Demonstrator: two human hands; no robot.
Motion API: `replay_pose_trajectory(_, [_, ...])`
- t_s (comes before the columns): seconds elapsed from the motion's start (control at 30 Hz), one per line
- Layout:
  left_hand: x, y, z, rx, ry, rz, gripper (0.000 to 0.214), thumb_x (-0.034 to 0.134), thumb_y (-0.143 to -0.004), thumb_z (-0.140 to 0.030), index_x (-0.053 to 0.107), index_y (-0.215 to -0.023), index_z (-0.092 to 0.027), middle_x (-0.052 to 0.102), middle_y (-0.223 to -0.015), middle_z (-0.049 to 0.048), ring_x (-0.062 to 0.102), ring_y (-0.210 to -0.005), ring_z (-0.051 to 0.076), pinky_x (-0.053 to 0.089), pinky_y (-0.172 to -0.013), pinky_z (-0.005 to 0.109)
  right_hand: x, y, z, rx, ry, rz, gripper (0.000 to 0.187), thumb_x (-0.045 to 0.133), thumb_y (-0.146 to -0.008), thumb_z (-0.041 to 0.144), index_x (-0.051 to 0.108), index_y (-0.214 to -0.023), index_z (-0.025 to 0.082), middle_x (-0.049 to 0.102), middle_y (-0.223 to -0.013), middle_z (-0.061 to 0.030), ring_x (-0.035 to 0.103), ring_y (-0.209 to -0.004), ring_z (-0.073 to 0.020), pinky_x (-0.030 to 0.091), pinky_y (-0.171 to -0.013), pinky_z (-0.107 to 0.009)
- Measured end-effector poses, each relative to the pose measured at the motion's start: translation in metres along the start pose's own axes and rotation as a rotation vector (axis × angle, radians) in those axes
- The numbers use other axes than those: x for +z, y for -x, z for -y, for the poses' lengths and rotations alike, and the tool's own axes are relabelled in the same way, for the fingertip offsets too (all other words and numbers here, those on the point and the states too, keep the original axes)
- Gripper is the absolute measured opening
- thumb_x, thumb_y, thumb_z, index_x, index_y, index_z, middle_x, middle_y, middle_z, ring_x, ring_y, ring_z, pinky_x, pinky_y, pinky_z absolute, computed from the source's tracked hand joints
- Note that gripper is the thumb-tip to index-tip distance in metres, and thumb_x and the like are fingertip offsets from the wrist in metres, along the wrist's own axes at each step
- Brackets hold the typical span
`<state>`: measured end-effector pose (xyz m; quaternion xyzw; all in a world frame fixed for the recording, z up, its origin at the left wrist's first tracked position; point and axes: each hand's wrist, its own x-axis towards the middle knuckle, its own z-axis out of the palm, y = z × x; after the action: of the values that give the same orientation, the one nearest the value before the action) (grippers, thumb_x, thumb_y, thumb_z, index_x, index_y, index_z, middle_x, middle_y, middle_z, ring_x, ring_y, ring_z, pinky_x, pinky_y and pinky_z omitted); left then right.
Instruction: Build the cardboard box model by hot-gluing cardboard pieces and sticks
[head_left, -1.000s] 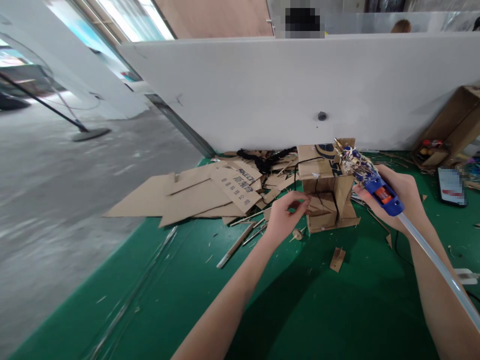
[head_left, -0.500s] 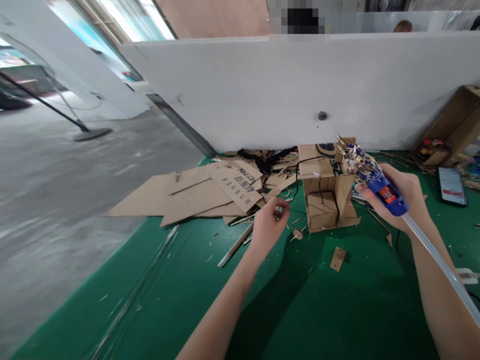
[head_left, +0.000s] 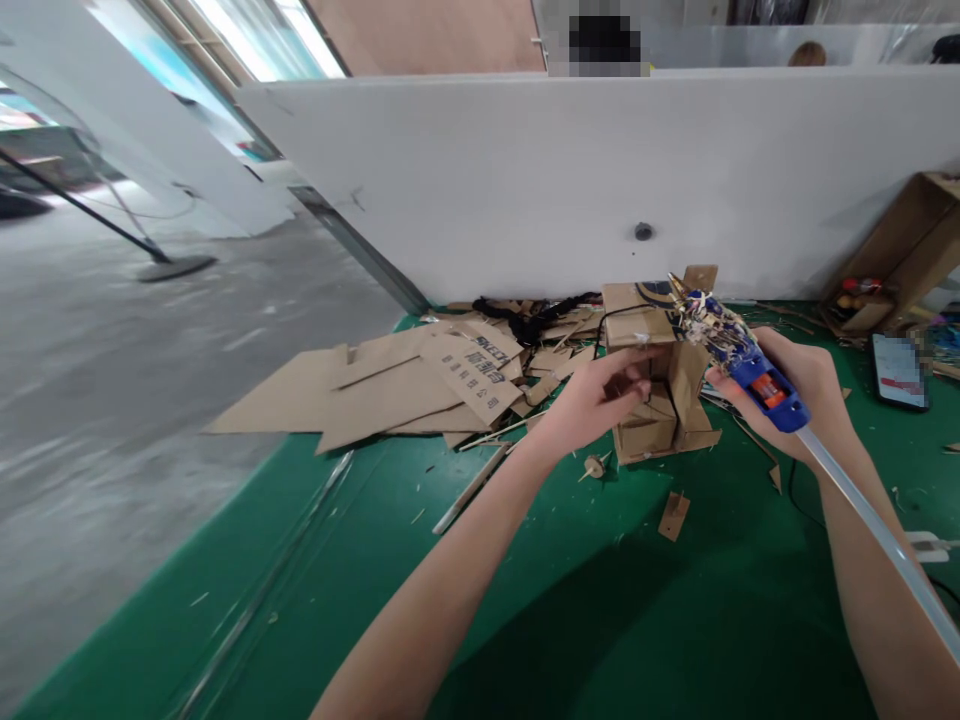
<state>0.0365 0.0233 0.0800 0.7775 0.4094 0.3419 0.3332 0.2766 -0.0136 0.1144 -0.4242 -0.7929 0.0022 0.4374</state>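
A small cardboard model [head_left: 660, 400] stands on the green table [head_left: 600, 600] near the white partition. My left hand [head_left: 600, 395] reaches against its left face, fingers touching the cardboard under the top flap. My right hand [head_left: 802, 390] grips a blue glue gun [head_left: 739, 355], crusted with glue strings, its nozzle pointing at the model's top right corner. A clear glue stick [head_left: 877, 540] runs back from the gun along my forearm.
Flat cardboard sheets [head_left: 390, 385] and scraps lie at the left of the model, with black cable [head_left: 525, 315] behind. A small cardboard piece [head_left: 673, 515] and a wooden wheel [head_left: 595, 466] lie in front. A phone [head_left: 900, 370] and an open box [head_left: 900, 260] sit at right.
My left hand drew back to the left from the model, then came forward again onto its left face. The glue gun stayed near the model's top corner.
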Motion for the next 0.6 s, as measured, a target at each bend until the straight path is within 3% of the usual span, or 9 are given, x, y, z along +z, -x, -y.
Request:
replay_pose_trajectory(0.13, [-0.005,-0.018,0.006,-0.016,0.091,0.043,0.043,0.062,-0.086,-0.034,0.065,-0.124,-0.016,0.068,-0.080,0.0039,0.055,-0.060,0.012,0.045,-0.054,0.023,-0.002,0.001,-0.001,0.019,0.011,0.001,0.019,0.071,-0.081,0.033,0.054,-0.082,0.025,0.058,-0.062,0.0049,0.051,-0.049,-0.0123,0.038,-0.051,-0.024])
replay_pose_trajectory(0.3, [-0.009,-0.023,0.018,-0.053,0.292,0.021,0.023,0.063,-0.082,-0.036,0.068,-0.088,-0.014,0.065,-0.072,0.0036,0.055,-0.056,0.012,0.048,-0.052,0.024,-0.004,0.000,-0.002,0.029,0.003,0.001,0.018,0.071,-0.082,0.032,0.055,-0.084,0.024,0.058,-0.062,0.0041,0.050,-0.050,-0.0127,0.038,-0.050,-0.024])
replay_pose_trajectory(0.37, [-0.008,-0.023,0.018,-0.046,0.202,-0.003,0.019,0.060,-0.081,-0.032,0.067,-0.086,-0.015,0.065,-0.073,0.0038,0.058,-0.060,0.014,0.051,-0.055,0.026,-0.004,0.000,-0.002,0.027,-0.001,0.000,0.018,0.071,-0.081,0.030,0.053,-0.082,0.024,0.057,-0.062,0.0047,0.049,-0.050,-0.0125,0.038,-0.050,-0.024])
replay_pose_trajectory(0.5, [-0.004,-0.023,0.009,0.083,-0.097,-0.022,0.026,0.055,-0.080,-0.023,0.068,-0.102,-0.016,0.071,-0.093,0.0064,0.067,-0.087,0.022,0.056,-0.079,0.033,-0.005,0.000,-0.003,0.008,0.005,-0.003,0.020,0.072,-0.079,0.027,0.052,-0.080,0.025,0.057,-0.062,0.0053,0.049,-0.050,-0.0120,0.037,-0.051,-0.024])
replay_pose_trajectory(0.6, [0.003,-0.024,0.004,0.090,-0.267,0.002,0.024,0.054,-0.082,-0.021,0.068,-0.100,-0.016,0.071,-0.096,0.0078,0.067,-0.089,0.023,0.056,-0.083,0.035,-0.006,0.001,-0.003,0.010,0.010,-0.002,0.019,0.071,-0.079,0.027,0.053,-0.082,0.025,0.058,-0.062,0.0048,0.048,-0.050,-0.0125,0.038,-0.051,-0.025])
